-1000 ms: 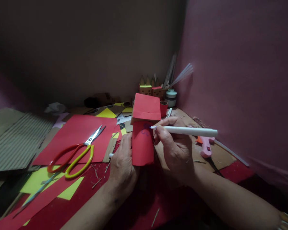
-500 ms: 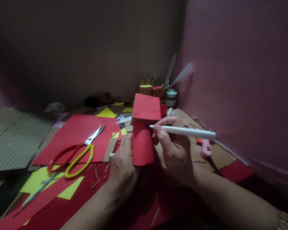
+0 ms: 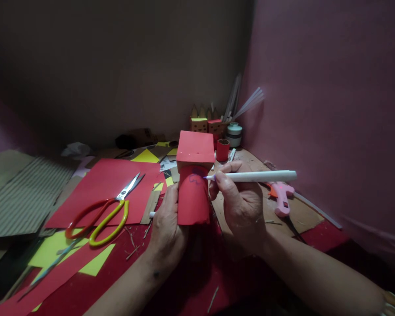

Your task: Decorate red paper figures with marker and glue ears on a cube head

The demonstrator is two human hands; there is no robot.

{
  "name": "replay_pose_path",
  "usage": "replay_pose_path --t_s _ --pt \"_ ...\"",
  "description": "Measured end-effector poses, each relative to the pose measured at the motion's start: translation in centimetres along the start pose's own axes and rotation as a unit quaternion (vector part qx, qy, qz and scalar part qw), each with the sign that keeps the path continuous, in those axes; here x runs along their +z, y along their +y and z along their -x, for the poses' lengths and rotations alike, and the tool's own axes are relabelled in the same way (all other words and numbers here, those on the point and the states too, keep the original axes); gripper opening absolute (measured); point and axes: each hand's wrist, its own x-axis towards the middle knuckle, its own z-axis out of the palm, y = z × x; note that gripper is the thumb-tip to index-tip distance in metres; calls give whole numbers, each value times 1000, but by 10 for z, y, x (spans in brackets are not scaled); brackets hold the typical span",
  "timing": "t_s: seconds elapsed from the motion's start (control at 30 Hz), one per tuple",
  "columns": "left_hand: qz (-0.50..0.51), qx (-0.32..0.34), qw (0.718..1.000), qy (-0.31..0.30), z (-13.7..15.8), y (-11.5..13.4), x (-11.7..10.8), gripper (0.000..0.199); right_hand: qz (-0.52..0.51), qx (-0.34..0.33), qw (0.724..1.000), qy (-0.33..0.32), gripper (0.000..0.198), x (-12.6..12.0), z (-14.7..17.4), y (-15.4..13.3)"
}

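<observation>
Left grip [image 3: 169, 221] clamped on side of red paper tube [image 3: 194, 204]; right grip [image 3: 242, 204] pinches white marker [image 3: 260, 176]. Best: tube steady, light tip, slow strokes along curve. Tube smooth, rounded, purple squiggle [image 3: 195, 179] below flat red top [image 3: 195, 147]; held above desk [image 3: 325, 239], short of back edge.

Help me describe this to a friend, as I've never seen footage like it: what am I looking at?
No machine here, just a person's left hand and right hand, both bare. One camera, worn on the head, looks forward and down at these hands.

The left hand holds a red paper-covered tube with a boxy top. The right hand holds a slim white pen, its tip at or very near purple drawn lines on the tube.

To the left, metal scissors with red and yellow handles lie partly on a flat red paper sheet. To the right is a pink glue gun.
</observation>
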Motion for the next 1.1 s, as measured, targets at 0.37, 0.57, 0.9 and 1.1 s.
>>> replay_pose_path --t_s 0.37,0.57,0.9,1.1 --pt "-19 75 997 14 0 -3 1 26 28 -8 1000 -1 10 -3 0 9" --pt "-30 86 996 17 -1 -3 1 25 63 -17 998 -1 10 -2 2 6" --pt "5 55 998 1 1 -5 1 29 37 -23 999 -5 9 -2 2 5" --pt "-8 38 999 -1 2 0 -2 30 25 -8 1000 4 9 -3 1 8"
